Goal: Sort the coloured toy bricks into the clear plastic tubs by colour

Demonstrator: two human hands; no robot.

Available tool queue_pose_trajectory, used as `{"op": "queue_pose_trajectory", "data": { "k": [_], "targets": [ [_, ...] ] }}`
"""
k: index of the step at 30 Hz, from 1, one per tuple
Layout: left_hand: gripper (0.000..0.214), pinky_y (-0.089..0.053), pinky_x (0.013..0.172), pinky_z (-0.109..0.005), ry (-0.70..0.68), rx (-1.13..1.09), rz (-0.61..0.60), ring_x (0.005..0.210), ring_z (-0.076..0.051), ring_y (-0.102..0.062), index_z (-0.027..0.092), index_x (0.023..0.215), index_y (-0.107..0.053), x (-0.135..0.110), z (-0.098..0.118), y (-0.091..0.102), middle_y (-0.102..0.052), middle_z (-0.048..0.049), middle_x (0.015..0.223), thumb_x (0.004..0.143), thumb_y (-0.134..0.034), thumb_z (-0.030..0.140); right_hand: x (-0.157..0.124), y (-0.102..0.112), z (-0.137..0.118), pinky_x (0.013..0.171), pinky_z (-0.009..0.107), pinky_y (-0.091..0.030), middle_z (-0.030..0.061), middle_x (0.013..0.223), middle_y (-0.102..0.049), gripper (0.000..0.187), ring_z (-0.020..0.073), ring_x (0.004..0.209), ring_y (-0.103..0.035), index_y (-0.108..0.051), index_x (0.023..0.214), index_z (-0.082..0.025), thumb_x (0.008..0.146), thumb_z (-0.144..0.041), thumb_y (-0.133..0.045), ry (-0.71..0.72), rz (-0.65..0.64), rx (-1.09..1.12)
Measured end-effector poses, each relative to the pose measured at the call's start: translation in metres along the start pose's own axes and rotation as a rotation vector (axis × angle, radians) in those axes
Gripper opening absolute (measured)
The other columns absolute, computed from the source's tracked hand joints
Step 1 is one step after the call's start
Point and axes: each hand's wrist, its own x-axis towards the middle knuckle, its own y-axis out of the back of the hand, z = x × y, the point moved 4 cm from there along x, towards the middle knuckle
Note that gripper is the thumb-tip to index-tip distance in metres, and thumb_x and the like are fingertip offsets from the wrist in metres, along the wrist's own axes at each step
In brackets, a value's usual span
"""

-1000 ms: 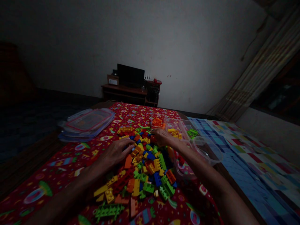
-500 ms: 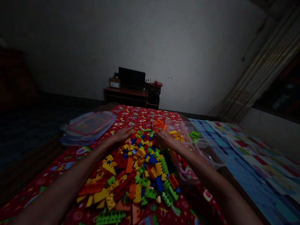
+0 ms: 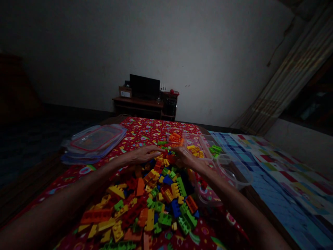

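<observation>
A heap of plastic building bricks (image 3: 153, 194) in red, yellow, orange, green and blue covers the red patterned cloth (image 3: 145, 130) in front of me. My left hand (image 3: 144, 155) lies flat on the far edge of the heap, fingers stretched toward the right. My right hand (image 3: 183, 157) rests on the far right of the heap, fingers curled over bricks; what it holds is too dark to make out. The two hands almost meet at the fingertips.
A stack of clear lids (image 3: 95, 140) lies at the left. Clear containers at the right hold orange bricks (image 3: 175, 138), yellow bricks (image 3: 195, 150) and green bricks (image 3: 215, 149). A round clear tub (image 3: 234, 170) stands by my right forearm. A blue patchwork mat (image 3: 273, 173) spreads on the right.
My left hand has slid from the near left of the heap to its far edge and then rightward toward my right hand. Bricks have spread toward me on the left.
</observation>
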Motion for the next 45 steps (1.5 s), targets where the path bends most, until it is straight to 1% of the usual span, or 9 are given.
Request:
{"op": "queue_pose_trajectory", "data": {
  "k": [3, 7, 14, 20, 27, 32, 36, 42, 45],
  "targets": [
    [0.055, -0.048, 0.092, -0.031, 0.022, 0.002, 0.062, 0.103, -0.023, -0.064, 0.018, 0.12, -0.064, 0.016, -0.006, 0.008, -0.069, -0.0068, 0.116, 0.09, -0.034, 0.053, 0.006, 0.007, 0.001, 0.073, 0.026, -0.046, 0.0037, 0.092, -0.069, 0.049, 0.0175, 0.082, -0.06, -0.066, 0.117, -0.017, 0.069, -0.009, -0.059, -0.098, -0.082, 0.101],
    [0.057, -0.04, 0.102, -0.037, 0.228, 0.072, 0.246, 0.119, -0.027, -0.055, 0.014, 0.123, -0.061, 0.049, -0.05, 0.013, -0.063, -0.0104, 0.127, 0.089, -0.034, 0.05, 0.009, 0.009, 0.007, 0.067, 0.025, -0.045, 0.0044, 0.083, -0.07, 0.042, 0.0173, 0.074, -0.061, -0.07, 0.111, -0.013, 0.072, -0.01, -0.057, -0.162, -0.094, 0.244],
    [0.051, -0.049, 0.087, -0.028, 0.239, 0.028, 0.063, 0.104, -0.024, -0.062, 0.015, 0.115, -0.067, 0.093, -0.079, -0.026, -0.07, -0.0072, 0.113, 0.076, -0.054, 0.046, -0.005, 0.015, 0.028, 0.077, 0.032, -0.051, 0.0061, 0.099, -0.073, 0.039, 0.0211, 0.089, -0.065, -0.067, 0.118, -0.016, 0.081, -0.019, -0.053, -0.289, 0.076, 0.564],
    [0.043, -0.049, 0.065, -0.026, 0.316, 0.086, -0.001, 0.074, -0.022, -0.064, 0.013, 0.104, -0.072, 0.071, -0.075, -0.022, -0.075, -0.008, 0.087, 0.071, -0.057, 0.036, -0.027, 0.045, 0.058, 0.069, 0.028, -0.053, 0.0057, 0.087, -0.074, 0.037, 0.0191, 0.078, -0.067, -0.069, 0.112, -0.014, 0.079, -0.018, -0.053, -0.345, 0.21, 0.382],
    [0.046, -0.049, 0.074, -0.025, 0.216, 0.192, -0.013, 0.087, -0.022, -0.066, 0.017, 0.11, -0.071, 0.035, -0.05, -0.003, -0.074, -0.0066, 0.104, 0.073, -0.051, 0.036, -0.054, 0.106, 0.127, 0.067, 0.026, -0.051, 0.0089, 0.083, -0.074, 0.034, 0.021, 0.076, -0.07, -0.073, 0.105, -0.011, 0.077, -0.016, -0.054, -0.753, 0.321, -0.06],
    [0.049, -0.05, 0.074, -0.025, 0.23, 0.164, 0.022, 0.09, -0.022, -0.067, 0.023, 0.116, -0.068, 0.018, -0.013, 0.004, -0.073, -0.0031, 0.106, 0.075, -0.052, 0.044, -0.068, 0.114, 0.151, 0.074, 0.032, -0.052, 0.0168, 0.084, -0.073, 0.033, 0.0277, 0.084, -0.07, -0.071, 0.102, -0.003, 0.073, -0.01, -0.057, -0.882, 0.302, -0.169],
    [0.057, -0.05, 0.075, -0.028, 0.227, 0.073, 0.14, 0.094, -0.025, -0.066, 0.023, 0.123, -0.062, 0.014, 0.016, 0.008, -0.071, -0.0057, 0.11, 0.076, -0.054, 0.055, -0.056, 0.107, 0.126, 0.086, 0.032, -0.049, 0.0171, 0.106, -0.071, 0.034, 0.0255, 0.101, -0.065, -0.069, 0.111, -0.007, 0.082, -0.014, -0.053, -0.758, 0.307, -0.17],
    [0.083, -0.044, 0.055, -0.025, 0.185, -0.316, 0.118, 0.064, -0.018, -0.062, 0.012, 0.144, -0.033, 0.021, 0.046, -0.006, -0.07, -0.0038, 0.077, 0.076, -0.055, 0.055, -0.017, 0.075, 0.013, 0.074, 0.025, -0.049, 0.0108, 0.112, -0.069, 0.037, 0.016, 0.088, -0.066, -0.062, 0.123, -0.016, 0.088, -0.027, -0.054, -0.087, 0.119, 0.126],
    [0.092, -0.043, 0.053, -0.025, 0.194, -0.474, 0.099, 0.056, -0.016, -0.06, 0.011, 0.147, -0.023, 0.021, 0.056, -0.012, -0.066, -0.0008, 0.071, 0.075, -0.057, 0.058, -0.014, 0.059, -0.031, 0.064, 0.021, -0.043, 0.0079, 0.098, -0.071, 0.032, 0.0116, 0.073, -0.062, -0.064, 0.117, -0.016, 0.087, -0.021, -0.057, 0.095, -0.037, 0.102]
  ]
}}
